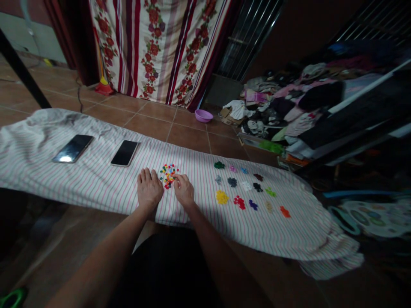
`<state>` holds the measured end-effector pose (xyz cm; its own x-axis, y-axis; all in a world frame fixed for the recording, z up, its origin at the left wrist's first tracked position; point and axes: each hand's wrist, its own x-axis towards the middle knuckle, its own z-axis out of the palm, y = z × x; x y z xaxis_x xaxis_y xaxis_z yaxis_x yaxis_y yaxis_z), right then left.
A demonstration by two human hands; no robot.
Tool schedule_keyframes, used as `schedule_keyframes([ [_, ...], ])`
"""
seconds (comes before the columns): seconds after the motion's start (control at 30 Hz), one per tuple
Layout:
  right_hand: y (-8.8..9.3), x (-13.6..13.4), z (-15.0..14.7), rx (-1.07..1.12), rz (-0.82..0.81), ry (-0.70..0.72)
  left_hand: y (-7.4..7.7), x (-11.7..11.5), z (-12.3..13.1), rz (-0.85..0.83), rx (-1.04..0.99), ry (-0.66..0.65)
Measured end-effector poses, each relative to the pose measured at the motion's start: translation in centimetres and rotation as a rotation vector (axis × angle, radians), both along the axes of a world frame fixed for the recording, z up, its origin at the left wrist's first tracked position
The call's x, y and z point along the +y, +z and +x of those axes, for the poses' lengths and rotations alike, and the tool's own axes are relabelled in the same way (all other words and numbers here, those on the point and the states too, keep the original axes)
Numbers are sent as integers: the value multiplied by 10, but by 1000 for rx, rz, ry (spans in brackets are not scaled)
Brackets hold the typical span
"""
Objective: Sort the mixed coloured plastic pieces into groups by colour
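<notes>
A loose heap of small mixed-colour pieces [167, 173] lies on the striped cloth between my two hands. My left hand [149, 188] rests flat on the cloth just left of the heap, fingers stretched out and holding nothing. At the heap's right edge my right hand [184, 188] has its thumb and index finger pinched together; anything between the fingertips is too small to make out. Further right, single-colour groups sit in rough rows, among them yellow pieces [221, 197], red pieces [239, 202], dark green pieces [219, 165], white pieces [246, 185] and orange pieces [284, 211].
Two phones, a left one [73, 148] and a right one [125, 153], lie on the striped cloth [199, 214]. Beyond its far edge, a purple basin [204, 116] stands on the tiled floor. Piled clothes [289, 102] fill the back right. A floral curtain [160, 51] hangs behind.
</notes>
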<state>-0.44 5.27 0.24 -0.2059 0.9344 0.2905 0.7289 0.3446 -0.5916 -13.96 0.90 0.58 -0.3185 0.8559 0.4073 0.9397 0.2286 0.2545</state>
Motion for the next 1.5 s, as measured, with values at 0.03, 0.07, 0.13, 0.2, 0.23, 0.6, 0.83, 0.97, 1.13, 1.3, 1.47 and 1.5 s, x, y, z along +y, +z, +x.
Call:
schedule_keyframes([
  [0.03,0,0,0,12,5,3,0,0,0,0,-6,0],
  [0.07,-1,1,0,22,9,6,0,0,0,0,-7,0],
  [0.13,-1,1,0,27,13,7,1,-1,0,1,4,1],
  [0.2,-1,1,0,5,7,4,0,-1,0,4,19,3],
  [0.23,-1,1,0,-15,2,3,0,0,0,5,24,3],
  [0.6,-1,-1,-1,-101,27,36,-3,1,1,6,19,0],
  [0.83,-2,5,1,195,-20,35,6,-1,2,-44,-19,5],
  [0.97,-6,6,6,390,-129,22,3,-2,2,-37,-5,13],
  [1.13,-10,14,13,534,-179,27,-6,2,3,18,14,16],
  [1.3,-2,16,22,613,-344,40,0,-1,4,-20,13,-7],
  [1.47,1,-3,34,610,-393,-9,10,-6,2,-88,16,-18],
  [1.5,1,-8,35,605,-386,-20,11,-6,1,-94,16,-23],
])
